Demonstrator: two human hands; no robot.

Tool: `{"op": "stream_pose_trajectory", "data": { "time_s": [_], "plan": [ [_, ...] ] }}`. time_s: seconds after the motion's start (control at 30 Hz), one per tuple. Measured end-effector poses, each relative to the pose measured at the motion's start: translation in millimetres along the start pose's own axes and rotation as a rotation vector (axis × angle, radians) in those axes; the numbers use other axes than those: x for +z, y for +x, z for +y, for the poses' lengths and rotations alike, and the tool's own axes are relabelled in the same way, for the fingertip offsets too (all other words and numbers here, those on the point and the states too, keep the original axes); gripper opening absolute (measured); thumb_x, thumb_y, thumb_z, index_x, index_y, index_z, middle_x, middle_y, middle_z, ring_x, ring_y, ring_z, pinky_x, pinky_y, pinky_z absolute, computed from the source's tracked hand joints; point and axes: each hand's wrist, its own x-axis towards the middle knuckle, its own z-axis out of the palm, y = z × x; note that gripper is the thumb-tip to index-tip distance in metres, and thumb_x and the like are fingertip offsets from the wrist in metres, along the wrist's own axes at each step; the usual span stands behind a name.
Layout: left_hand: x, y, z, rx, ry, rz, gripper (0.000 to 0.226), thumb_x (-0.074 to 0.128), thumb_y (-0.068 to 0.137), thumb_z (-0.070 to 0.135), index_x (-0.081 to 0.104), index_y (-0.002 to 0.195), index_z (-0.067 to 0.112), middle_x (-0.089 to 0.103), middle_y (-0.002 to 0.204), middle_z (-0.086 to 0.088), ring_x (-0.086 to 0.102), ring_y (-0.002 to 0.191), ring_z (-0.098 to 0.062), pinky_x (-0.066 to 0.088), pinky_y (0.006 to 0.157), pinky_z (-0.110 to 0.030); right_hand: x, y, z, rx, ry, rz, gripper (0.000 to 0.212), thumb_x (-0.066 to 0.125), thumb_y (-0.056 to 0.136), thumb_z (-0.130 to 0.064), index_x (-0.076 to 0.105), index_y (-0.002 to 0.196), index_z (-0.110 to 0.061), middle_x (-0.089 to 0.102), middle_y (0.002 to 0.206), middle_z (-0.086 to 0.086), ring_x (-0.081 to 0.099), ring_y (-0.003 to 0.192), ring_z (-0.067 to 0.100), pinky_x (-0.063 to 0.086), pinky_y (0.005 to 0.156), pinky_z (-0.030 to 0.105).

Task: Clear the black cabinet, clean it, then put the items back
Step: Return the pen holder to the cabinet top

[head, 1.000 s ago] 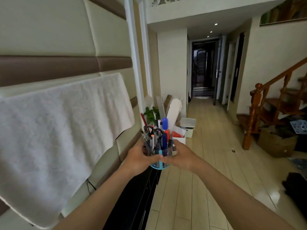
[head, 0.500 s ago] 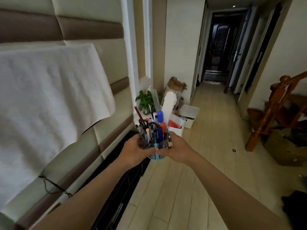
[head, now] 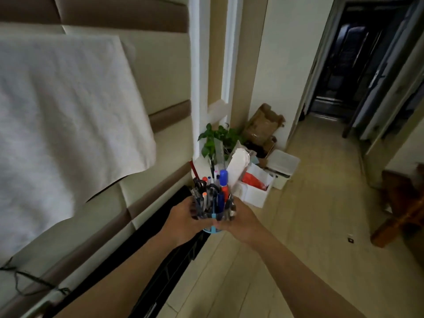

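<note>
Padded wall (head: 160, 72) backs the black cabinet (head: 176, 267); above its edge my left hand (head: 183, 222) and right hand (head: 241, 220) clasp the pen holder (head: 212, 211) upright against spills.

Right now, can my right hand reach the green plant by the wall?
Probably not: both the right hand and left hand grip the pen holder, and the plant sits well beyond it.

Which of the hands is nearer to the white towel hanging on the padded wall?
Left. The left hand grips the pen-filled blue-based cup on the side toward the white towel; the right hand grips the cup's opposite side, farther away.
</note>
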Motion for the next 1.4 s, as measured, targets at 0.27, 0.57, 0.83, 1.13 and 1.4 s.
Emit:
{"op": "stream_pose_trajectory", "data": {
  "time_s": [0.27, 0.57, 0.83, 1.13, 1.4],
  "plan": [
    [-1, 146, -87, -0.146, -0.049, 0.137, 0.062, 0.093, 0.066, 0.033, 0.056, 0.116, 0.030, 0.064, 0.104, 0.023, 0.061, 0.092, 0.018, 0.048, 0.076, -0.004, 10, 196, 56, 0.133, -0.012, -0.155, 0.063, 0.089, 0.070, -0.004, 0.060, 0.117, -0.036, 0.069, 0.104, -0.022, 0.064, 0.095, -0.014, 0.054, 0.091, 0.020],
    [1, 277, -226, -0.439, 0.048, 0.275, 0.066, 0.087, 0.063, 0.050, 0.051, 0.115, 0.030, 0.065, 0.111, 0.014, 0.065, 0.103, -0.007, 0.055, 0.088, -0.024, 71, 385, 159, 0.164, -0.004, -0.391, 0.068, 0.091, 0.061, -0.026, 0.060, 0.119, -0.041, 0.071, 0.110, -0.025, 0.067, 0.111, 0.004, 0.053, 0.100, 0.035],
    [28, 367, -405, -0.618, 0.065, 0.316, 0.067, 0.091, 0.066, 0.043, 0.041, 0.112, 0.037, 0.058, 0.105, 0.023, 0.062, 0.097, 0.001, 0.055, 0.084, -0.018, 156, 520, 326, 0.201, 0.061, -0.531, 0.072, 0.093, 0.067, -0.013, 0.058, 0.122, -0.045, 0.071, 0.111, -0.018, 0.066, 0.110, 0.006, 0.058, 0.079, 0.021],
    [46, 421, -521, -0.725, 0.144, 0.328, 0.081, 0.086, 0.068, 0.052, 0.041, 0.131, 0.026, 0.060, 0.118, 0.013, 0.060, 0.107, -0.007, 0.053, 0.092, -0.025, 212, 600, 427, 0.122, -0.110, -0.612, 0.060, 0.091, 0.071, -0.025, 0.053, 0.107, -0.053, 0.065, 0.108, -0.030, 0.059, 0.108, -0.008, 0.049, 0.098, 0.023],
    [49, 428, -553, -0.751, 0.152, 0.340, 0.079, 0.082, 0.072, 0.055, 0.039, 0.133, 0.029, 0.059, 0.123, 0.013, 0.056, 0.104, -0.004, 0.048, 0.087, -0.020, 231, 619, 456, 0.058, -0.231, -0.622, 0.063, 0.087, 0.074, -0.038, 0.051, 0.127, -0.042, 0.065, 0.121, -0.023, 0.058, 0.113, -0.004, 0.044, 0.091, 0.014]
  ]
}}
